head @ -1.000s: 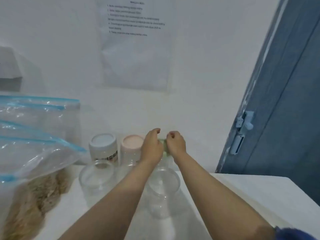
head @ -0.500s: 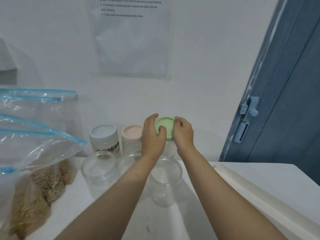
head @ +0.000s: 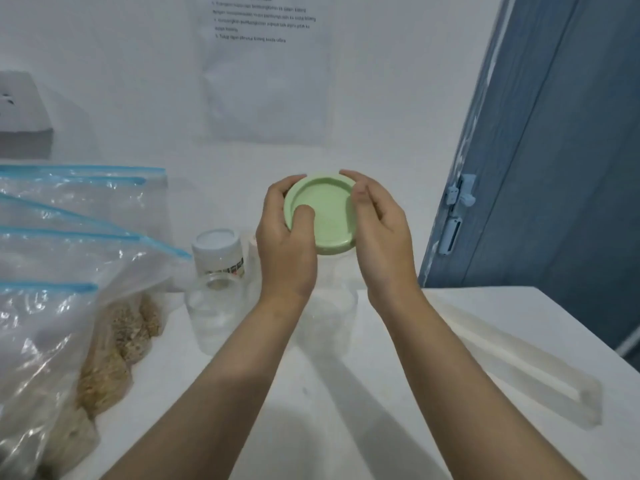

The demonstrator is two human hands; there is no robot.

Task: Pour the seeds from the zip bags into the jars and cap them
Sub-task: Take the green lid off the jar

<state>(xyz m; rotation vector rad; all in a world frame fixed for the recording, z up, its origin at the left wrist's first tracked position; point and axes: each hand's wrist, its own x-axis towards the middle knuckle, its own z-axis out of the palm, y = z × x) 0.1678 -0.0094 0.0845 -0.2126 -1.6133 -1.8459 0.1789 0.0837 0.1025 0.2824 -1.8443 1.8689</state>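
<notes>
zip bags: four or so clear bags with blue zip strips stacked at the far left of the table; tan seeds sit in the bottom of the nearest ones. All look zipped to me; none being poured.
open jar: clear jar, no lid, just right of the bags, looks empty apart from glare.
white-lid jar: small capped jar behind the open one; dark band of print on its label, too blurred for me to read.
pink lid: only a sliver shows behind my left hand.
left hand: fingers curled round the left rim of the green lid, thumb pressed on its top face.
green lid: held up between both hands, tilted toward the camera, above the table.
held jar: clear body hangs just under the lid; I can't tell if the lid is seated or already loose.
right hand: fingers wrapped on the lid's right rim, thumb on the edge.
step: I judge this as uncapping the green-lid jar before any pour.
next move: likely twist off, set lid down, then take a bag; needs the jar held firm.
wall sheet: printed paper with numbered lines; text too soft to read.
door: blue at right, pale latch, no writing visible.
</notes>
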